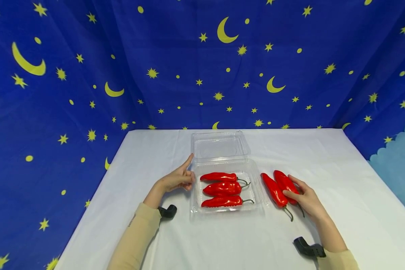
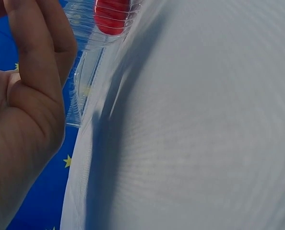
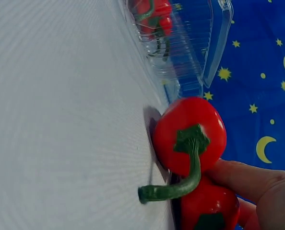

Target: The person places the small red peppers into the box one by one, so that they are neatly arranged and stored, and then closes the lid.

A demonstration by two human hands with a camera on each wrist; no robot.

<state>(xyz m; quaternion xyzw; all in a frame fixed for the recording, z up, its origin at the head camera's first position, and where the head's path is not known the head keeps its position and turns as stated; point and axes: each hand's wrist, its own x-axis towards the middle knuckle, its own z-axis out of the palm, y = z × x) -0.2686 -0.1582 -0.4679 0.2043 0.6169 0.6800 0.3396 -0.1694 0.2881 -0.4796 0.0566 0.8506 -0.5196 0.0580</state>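
A: What do I have in the right hand (image 1: pixel 305 197)?

B: I see it pinching the outer red pepper (image 1: pixel 285 182), thumb on one side, index finger on the other. That pepper lies on the white tablecloth (image 1: pixel 175 240), to the right of the clear box (image 1: pixel 227 214).

A: And the inner red pepper (image 1: pixel 272 188)?

B: Just beside it, perhaps touching. My right wrist view shows the thumb near the seam between them, so a careless lift could roll or drag the neighbour too.

A: Could the pinch itself fail?

B: I think so. The skin looks glossy, and a tapered body may swivel if I squeeze unevenly.

A: My left hand (image 1: pixel 177 179)?

B: It grasps nothing: index finger stretched toward the lid (image 1: pixel 219 146), the others bent beside the box's left wall. I can't tell whether they touch it. The plastic looks thin and light, so a stray push might skid it.

A: Anything inside to mind?

B: Three peppers (image 1: pixel 222 188) lie in the base, stems pointing right. Anything I brought over that side could snag them. The lid lies folded back; a knock could swing it forward.
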